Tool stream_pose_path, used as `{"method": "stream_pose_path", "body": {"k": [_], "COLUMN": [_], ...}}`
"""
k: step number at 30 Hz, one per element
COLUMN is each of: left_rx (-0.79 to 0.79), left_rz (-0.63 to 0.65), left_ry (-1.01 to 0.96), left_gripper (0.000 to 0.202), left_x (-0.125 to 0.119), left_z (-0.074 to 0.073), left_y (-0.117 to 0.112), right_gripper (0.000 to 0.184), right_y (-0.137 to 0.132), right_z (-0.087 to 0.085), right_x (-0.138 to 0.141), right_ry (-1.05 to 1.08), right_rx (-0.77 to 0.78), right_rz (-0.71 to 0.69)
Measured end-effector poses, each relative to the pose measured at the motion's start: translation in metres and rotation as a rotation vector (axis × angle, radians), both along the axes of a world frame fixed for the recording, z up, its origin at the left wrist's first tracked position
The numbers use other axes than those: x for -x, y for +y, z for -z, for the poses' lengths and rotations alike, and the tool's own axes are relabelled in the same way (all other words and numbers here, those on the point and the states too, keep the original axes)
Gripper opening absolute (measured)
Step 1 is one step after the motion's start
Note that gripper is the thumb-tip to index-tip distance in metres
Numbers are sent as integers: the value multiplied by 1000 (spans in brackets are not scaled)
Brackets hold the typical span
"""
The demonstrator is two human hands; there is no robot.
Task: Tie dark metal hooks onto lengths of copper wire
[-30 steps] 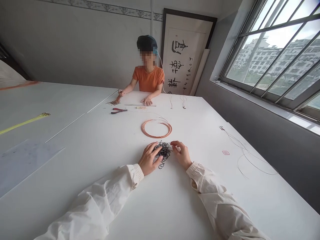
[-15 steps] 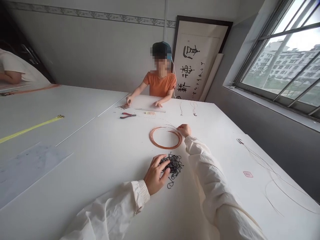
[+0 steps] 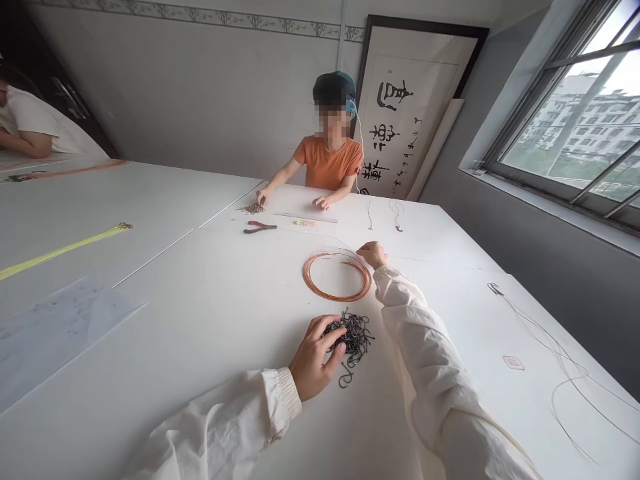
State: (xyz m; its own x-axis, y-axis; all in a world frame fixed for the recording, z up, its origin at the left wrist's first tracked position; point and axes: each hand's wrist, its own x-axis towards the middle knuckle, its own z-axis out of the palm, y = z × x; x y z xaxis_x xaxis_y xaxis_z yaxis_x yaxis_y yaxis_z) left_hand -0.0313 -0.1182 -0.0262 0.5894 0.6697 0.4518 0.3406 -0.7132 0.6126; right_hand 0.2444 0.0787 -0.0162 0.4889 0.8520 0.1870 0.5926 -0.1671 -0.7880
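Note:
My left hand [image 3: 315, 357] lies over the edge of a tangled pile of black wire hooks [image 3: 354, 338], its fingers curled into the pile and hiding part of it. A coil of copper wire [image 3: 337, 277] lies flat on the white table [image 3: 210, 347], farther out. My right hand [image 3: 373, 254] sits at the coil's far right side, fingers closed at a thin strand of the wire. A cream sleeve covers each of my arms.
A person in an orange T-shirt [image 3: 329, 162] faces me across the table, one hand at a small heap of hooks [image 3: 253, 209]. Red-handled pliers [image 3: 260, 227] and a metal ruler [image 3: 305, 218] lie nearby. Long thin wires [image 3: 560, 367] trail at the right.
My right hand has left the hook pile and moved out to the far side of the copper coil. My left hand stays on the hooks. The view has swung slightly.

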Motion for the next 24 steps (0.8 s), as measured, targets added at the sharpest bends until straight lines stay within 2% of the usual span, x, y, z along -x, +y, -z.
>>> {"method": "stream_pose_path", "body": {"k": [3,7,11,16,20,24], "left_rx": [4,2,-3,-22,-45,-82], "left_rz": [-1,-6,-9,-13,-21,-45], "left_ry": [5,17,17,6,8,9], "left_gripper": [30,30,29,29,29,30], "left_x": [0,1,0,-1,0,0], "left_z": [0,0,0,0,1,-3], "left_y": [0,-1,-1,0,-3,3], "right_gripper": [31,30,32,30,27,24], "right_y": [-2,-4,-6,-15,-28,-41], "right_z": [-2,-6,-22,-50,-70,-81], "right_x": [5,7,0,-8,-13,-20], "right_ry": [25,90,174,245,261,262], "right_rx": [80,87,14,-107,-202,-271], "right_rz": [-2,-34,-113,-204,-234,-240]}}
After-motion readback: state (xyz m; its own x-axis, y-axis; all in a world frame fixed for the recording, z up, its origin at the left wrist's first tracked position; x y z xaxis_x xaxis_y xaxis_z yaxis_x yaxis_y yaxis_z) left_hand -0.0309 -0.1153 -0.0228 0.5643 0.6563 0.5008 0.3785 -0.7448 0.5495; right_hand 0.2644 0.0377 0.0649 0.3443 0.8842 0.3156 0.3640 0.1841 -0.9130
